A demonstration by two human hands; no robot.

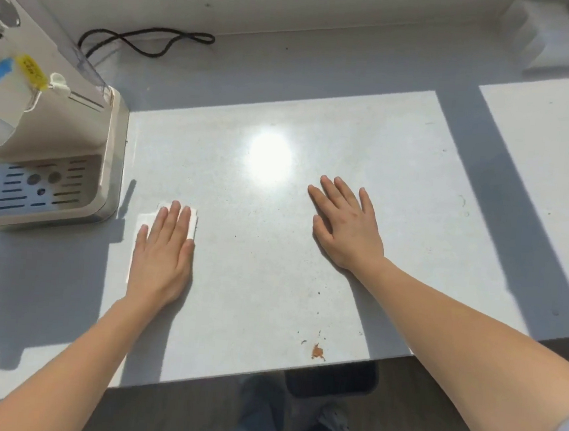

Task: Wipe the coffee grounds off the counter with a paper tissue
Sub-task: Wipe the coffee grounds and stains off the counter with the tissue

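Note:
My left hand [164, 253] lies flat, palm down, on a folded white paper tissue [145, 221] on the pale counter [273, 248], just right of the coffee machine. The tissue shows only past my fingertips and along my hand's left side. My right hand [347, 227] rests flat on the bare counter at the middle, fingers spread, holding nothing. A small brown clump of coffee grounds [317, 351] with a few dark specks around it sits near the counter's front edge, below my right hand and apart from both hands.
A beige coffee machine [52, 174] with a slotted drip tray stands at the left. Its black cord [147, 40] loops along the back wall. A white box [546, 35] is at the far right corner. A dark bin [330, 379] stands on the floor below the front edge.

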